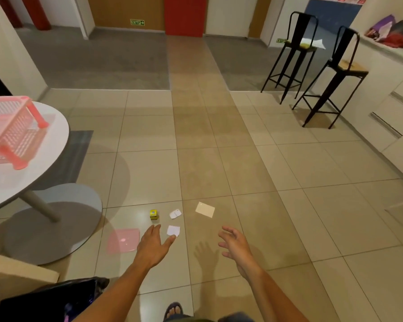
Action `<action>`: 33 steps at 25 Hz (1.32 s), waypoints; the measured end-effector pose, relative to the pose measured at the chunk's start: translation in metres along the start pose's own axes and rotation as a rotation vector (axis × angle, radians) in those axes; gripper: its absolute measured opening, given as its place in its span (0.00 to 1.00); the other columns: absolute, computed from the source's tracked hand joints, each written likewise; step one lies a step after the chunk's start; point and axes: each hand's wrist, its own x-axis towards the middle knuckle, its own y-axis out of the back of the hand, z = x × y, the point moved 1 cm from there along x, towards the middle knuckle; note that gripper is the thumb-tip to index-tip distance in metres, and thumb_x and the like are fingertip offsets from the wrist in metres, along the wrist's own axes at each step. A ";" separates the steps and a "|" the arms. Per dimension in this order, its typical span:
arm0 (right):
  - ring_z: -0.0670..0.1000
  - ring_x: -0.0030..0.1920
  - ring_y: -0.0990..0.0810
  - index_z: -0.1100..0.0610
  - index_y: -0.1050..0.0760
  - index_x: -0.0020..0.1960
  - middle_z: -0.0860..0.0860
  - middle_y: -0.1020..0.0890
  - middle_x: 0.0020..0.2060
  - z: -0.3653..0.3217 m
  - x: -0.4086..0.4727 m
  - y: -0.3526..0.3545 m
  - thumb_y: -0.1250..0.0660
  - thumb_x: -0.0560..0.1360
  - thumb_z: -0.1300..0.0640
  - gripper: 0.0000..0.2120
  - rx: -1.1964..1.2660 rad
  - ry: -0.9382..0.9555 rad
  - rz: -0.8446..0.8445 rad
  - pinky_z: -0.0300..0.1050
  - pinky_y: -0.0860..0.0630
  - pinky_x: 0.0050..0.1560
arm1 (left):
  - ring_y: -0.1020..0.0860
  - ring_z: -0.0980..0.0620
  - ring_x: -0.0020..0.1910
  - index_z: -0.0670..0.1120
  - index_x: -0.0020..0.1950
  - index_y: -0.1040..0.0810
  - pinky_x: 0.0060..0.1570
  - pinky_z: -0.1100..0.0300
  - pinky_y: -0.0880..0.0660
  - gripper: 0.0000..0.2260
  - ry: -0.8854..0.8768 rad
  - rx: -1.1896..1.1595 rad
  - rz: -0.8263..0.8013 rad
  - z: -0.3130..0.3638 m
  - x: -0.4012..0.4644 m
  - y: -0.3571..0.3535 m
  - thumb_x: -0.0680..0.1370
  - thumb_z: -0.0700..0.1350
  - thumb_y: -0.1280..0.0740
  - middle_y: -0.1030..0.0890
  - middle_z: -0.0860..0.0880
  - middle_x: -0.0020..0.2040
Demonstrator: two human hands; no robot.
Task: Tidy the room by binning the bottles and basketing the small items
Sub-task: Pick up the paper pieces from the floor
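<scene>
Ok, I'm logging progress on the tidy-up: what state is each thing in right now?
left hand: open, empty, reaching toward the floor items
right hand: open, empty
pink basket: on the round table, apparently upside down
yellow box: on the floor
pink lid: flat on the floor

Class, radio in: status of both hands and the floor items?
Left hand open, right hand open, nothing held. Yellow box, paper scraps on floor. Pink basket on table. Path clear.
</scene>
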 end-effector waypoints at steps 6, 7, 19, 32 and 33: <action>0.47 0.53 0.16 0.44 0.25 0.63 0.44 0.19 0.57 -0.033 0.090 0.025 0.31 0.79 0.48 0.13 -0.050 -0.026 -0.076 0.45 0.21 0.45 | 0.43 0.44 0.79 0.45 0.80 0.42 0.75 0.46 0.40 0.35 0.093 -0.067 0.011 0.039 0.062 -0.010 0.80 0.64 0.39 0.42 0.44 0.81; 0.47 0.53 0.16 0.44 0.25 0.63 0.44 0.19 0.57 -0.040 0.106 0.030 0.31 0.79 0.49 0.13 -0.071 -0.021 -0.094 0.44 0.22 0.45 | 0.41 0.44 0.79 0.45 0.80 0.41 0.74 0.47 0.40 0.35 0.110 -0.084 0.036 0.047 0.073 -0.009 0.80 0.63 0.38 0.41 0.44 0.80; 0.47 0.52 0.18 0.48 0.26 0.66 0.48 0.19 0.56 -0.222 0.281 0.097 0.32 0.80 0.49 0.16 -0.378 0.209 -0.349 0.44 0.23 0.44 | 0.36 0.40 0.76 0.42 0.79 0.40 0.72 0.45 0.36 0.35 0.444 -0.327 0.337 0.130 0.136 -0.023 0.79 0.62 0.37 0.39 0.41 0.79; 0.48 0.53 0.19 0.47 0.27 0.66 0.46 0.20 0.54 -0.254 0.340 -0.058 0.32 0.80 0.50 0.15 -0.673 0.192 -0.654 0.44 0.22 0.47 | 0.42 0.41 0.79 0.45 0.81 0.47 0.74 0.46 0.38 0.36 0.666 -0.254 0.225 0.069 0.196 -0.019 0.81 0.64 0.42 0.47 0.43 0.82; 0.49 0.54 0.19 0.47 0.27 0.67 0.47 0.20 0.55 -0.258 0.342 -0.068 0.32 0.80 0.50 0.15 -0.703 0.190 -0.666 0.44 0.22 0.48 | 0.43 0.41 0.79 0.45 0.81 0.47 0.74 0.46 0.38 0.36 0.676 -0.271 0.225 0.066 0.199 -0.015 0.81 0.63 0.42 0.47 0.44 0.82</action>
